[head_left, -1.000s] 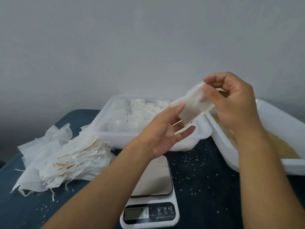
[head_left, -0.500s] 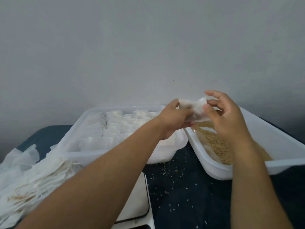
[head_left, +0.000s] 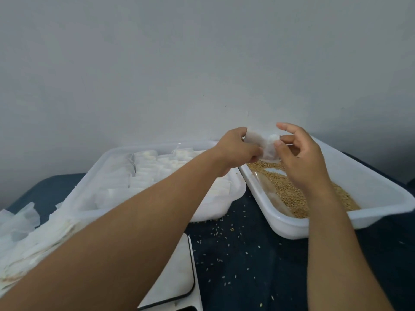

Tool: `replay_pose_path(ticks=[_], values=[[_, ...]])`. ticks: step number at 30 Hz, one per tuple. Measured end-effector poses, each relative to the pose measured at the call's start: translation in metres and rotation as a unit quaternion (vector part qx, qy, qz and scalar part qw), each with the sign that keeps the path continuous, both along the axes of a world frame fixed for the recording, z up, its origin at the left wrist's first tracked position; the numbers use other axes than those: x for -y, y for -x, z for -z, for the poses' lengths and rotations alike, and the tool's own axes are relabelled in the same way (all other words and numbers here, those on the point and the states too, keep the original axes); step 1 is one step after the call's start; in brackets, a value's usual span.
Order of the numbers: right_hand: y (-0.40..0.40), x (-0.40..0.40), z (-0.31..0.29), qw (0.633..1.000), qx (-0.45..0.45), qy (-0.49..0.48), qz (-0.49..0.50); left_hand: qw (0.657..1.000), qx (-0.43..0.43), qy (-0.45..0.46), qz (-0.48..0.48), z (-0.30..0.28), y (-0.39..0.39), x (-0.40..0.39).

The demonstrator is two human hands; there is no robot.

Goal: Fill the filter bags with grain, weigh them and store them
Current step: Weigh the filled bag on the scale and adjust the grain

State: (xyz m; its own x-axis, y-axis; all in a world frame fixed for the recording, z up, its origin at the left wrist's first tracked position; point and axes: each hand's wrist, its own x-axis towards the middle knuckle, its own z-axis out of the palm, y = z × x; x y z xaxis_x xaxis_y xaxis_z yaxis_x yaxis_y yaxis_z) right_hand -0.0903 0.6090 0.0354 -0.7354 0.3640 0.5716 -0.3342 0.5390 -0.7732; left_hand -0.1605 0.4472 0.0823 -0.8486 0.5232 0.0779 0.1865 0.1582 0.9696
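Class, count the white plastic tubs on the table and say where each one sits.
2. One tub, holding bags, sits centre-left; the other tub, holding grain, sits right. Any beyond the frame stay unseen.

Since a second ago we have carried the filter bag (head_left: 266, 147) from above the scale (head_left: 173, 279) over to the far end of the grain tray (head_left: 368, 176). Our left hand (head_left: 235, 151), then open beneath the bag, now pinches its left edge, and our right hand (head_left: 296, 158) has dropped lower, pinching the right edge.
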Motion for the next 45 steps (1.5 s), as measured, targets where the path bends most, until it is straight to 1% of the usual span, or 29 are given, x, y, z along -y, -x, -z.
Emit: replay_pose_path(ticks=[6,13,16,22,25,28,32,38,45], values=[[0.001,-0.002,0.001,1.0,0.007,-0.004,0.006,1.0,-0.006,0.004,0.001,0.002,0.003,-0.002],[-0.002,0.0,-0.005,1.0,-0.014,0.008,0.007,0.999,0.031,-0.028,-0.002,0.009,0.001,0.004],[-0.002,0.0,-0.007,1.0,-0.011,0.011,0.008,0.999,0.017,-0.031,0.003,0.004,0.001,0.005],[0.0,0.001,-0.006,0.998,0.014,-0.043,0.034,1.0,-0.012,-0.009,0.003,0.003,0.0,0.001],[-0.001,0.002,-0.006,0.999,0.008,-0.04,0.037,1.0,-0.012,-0.01,0.002,0.006,0.001,0.0],[-0.001,0.003,-0.004,1.0,0.007,-0.016,0.02,1.0,-0.013,-0.009,0.003,0.007,0.002,0.0],[0.0,0.003,-0.003,0.998,0.026,-0.04,0.027,1.0,-0.015,-0.005,-0.003,0.008,0.002,0.0],[-0.003,0.004,-0.007,0.999,0.014,-0.033,0.029,1.0,-0.003,-0.012,-0.009,0.009,0.0,0.002],[-0.009,0.015,-0.019,0.998,-0.03,-0.045,0.016,0.998,0.028,-0.058,0.015,0.01,-0.014,0.013]])
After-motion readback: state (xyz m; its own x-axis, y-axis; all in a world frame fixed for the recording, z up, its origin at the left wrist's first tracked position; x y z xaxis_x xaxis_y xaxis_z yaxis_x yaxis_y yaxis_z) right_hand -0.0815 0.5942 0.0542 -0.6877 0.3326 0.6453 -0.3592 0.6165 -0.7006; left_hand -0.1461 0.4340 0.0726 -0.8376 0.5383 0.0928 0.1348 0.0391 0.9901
